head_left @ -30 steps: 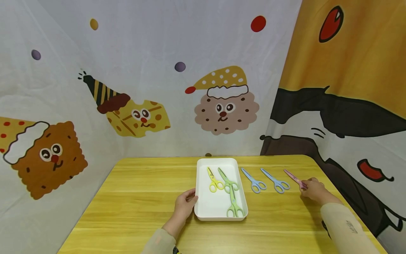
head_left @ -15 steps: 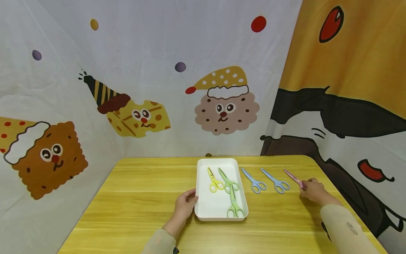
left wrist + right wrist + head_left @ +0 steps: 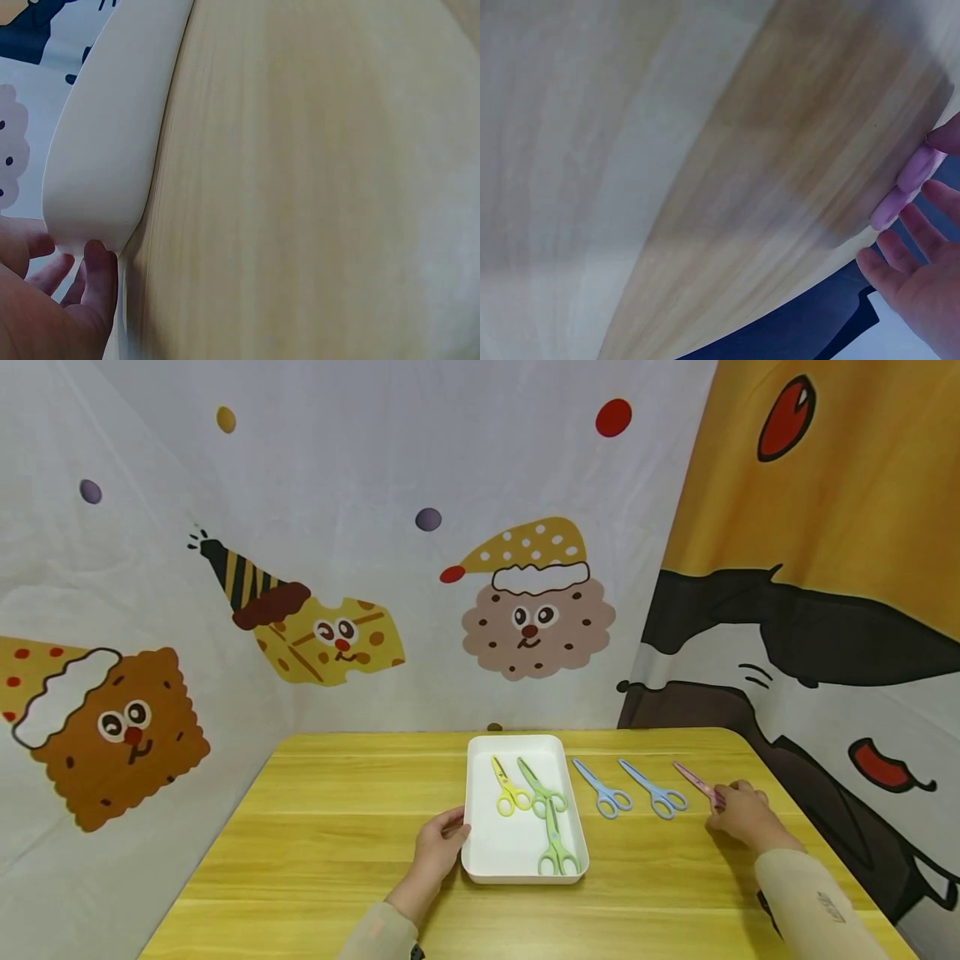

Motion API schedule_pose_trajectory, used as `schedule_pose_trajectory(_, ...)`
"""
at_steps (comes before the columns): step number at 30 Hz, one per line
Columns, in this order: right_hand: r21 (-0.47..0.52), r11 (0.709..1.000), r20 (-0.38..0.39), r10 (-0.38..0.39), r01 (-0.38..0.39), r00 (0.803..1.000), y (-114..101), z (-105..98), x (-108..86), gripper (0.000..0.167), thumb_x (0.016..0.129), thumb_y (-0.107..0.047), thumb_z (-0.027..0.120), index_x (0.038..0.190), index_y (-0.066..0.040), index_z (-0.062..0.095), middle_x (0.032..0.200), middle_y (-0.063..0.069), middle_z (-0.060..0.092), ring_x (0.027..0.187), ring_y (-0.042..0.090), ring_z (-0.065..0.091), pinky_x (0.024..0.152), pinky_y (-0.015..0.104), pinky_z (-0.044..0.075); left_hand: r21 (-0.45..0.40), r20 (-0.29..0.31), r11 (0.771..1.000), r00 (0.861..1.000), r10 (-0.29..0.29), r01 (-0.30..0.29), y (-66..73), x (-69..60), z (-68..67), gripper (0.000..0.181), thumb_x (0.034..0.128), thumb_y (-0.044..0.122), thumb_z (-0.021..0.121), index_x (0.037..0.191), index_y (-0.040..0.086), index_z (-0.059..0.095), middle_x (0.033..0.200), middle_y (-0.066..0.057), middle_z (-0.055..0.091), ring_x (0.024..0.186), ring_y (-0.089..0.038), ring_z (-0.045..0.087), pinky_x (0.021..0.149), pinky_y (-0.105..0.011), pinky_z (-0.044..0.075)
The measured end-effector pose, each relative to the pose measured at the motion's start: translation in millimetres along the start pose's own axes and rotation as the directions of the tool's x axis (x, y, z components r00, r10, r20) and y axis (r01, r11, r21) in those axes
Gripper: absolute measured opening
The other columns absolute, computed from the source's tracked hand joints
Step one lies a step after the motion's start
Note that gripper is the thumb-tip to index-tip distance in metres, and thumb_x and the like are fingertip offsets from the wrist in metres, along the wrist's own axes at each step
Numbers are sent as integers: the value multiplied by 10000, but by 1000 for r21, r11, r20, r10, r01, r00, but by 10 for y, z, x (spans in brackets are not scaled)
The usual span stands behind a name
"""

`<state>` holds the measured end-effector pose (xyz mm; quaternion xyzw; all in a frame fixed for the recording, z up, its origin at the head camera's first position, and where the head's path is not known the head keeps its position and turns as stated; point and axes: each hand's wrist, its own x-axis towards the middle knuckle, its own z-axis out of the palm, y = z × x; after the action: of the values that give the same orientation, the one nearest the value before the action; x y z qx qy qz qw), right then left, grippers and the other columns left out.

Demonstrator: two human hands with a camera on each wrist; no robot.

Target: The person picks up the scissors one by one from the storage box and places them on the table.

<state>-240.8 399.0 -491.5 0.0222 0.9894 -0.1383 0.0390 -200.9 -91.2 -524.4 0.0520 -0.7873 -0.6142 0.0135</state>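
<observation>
The left hand (image 3: 437,852) holds the left wall of a white tray (image 3: 486,860); the left wrist view shows its thumb and fingers around the tray's end (image 3: 97,180). Inside the tray are yellow scissors (image 3: 513,795) and two green scissors (image 3: 542,793), (image 3: 553,843), whose ends meet. At the right, the right hand (image 3: 748,818) pinches the handles of pink scissors (image 3: 697,782), which lie with their blades toward the back left. In the right wrist view, the pink handles (image 3: 917,169) show between its thumb and fingertips; the blades are not visible there.
Two blue scissors (image 3: 603,791), (image 3: 654,791) lie side by side on the wooden table (image 3: 315,827), between the tray and the pink scissors. A printed cloth (image 3: 360,460) hangs behind the table's back edge. The table's right edge runs close to the right forearm.
</observation>
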Motion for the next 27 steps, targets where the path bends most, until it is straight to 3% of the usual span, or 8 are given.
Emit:
schedule_pose_trajectory(11,-1,1000,-156,-29,29,987,-158,9,17,644,856,-229,622,1324,149,391,1265,417,339,1074,613,341,847,723,369,0,-11,1000,1000,-2,2,1,6,13,327,886,51,627,1202,-30,615,1129,-192,651,1024,-280,629,849,-324,556)
schedule_pose_trajectory(18,12,998,-172,-67,70,983,-373,27,49,715,921,-411,562,1392,82,348,1349,397,307,1149,621,306,882,737,335,4,-12,1000,1000,25,-25,0,-2,5,326,883,36,627,1196,-54,609,1120,-214,650,1015,-296,632,848,-338,557)
schedule_pose_trajectory(27,-23,984,-224,-180,179,958,-681,29,51,714,940,-467,513,1425,28,341,1431,364,261,1264,576,249,1003,722,222,-3,-12,1000,1000,3,-3,23,-6,8,324,886,46,625,1198,-38,614,1126,-204,648,1021,-289,629,851,-332,555)
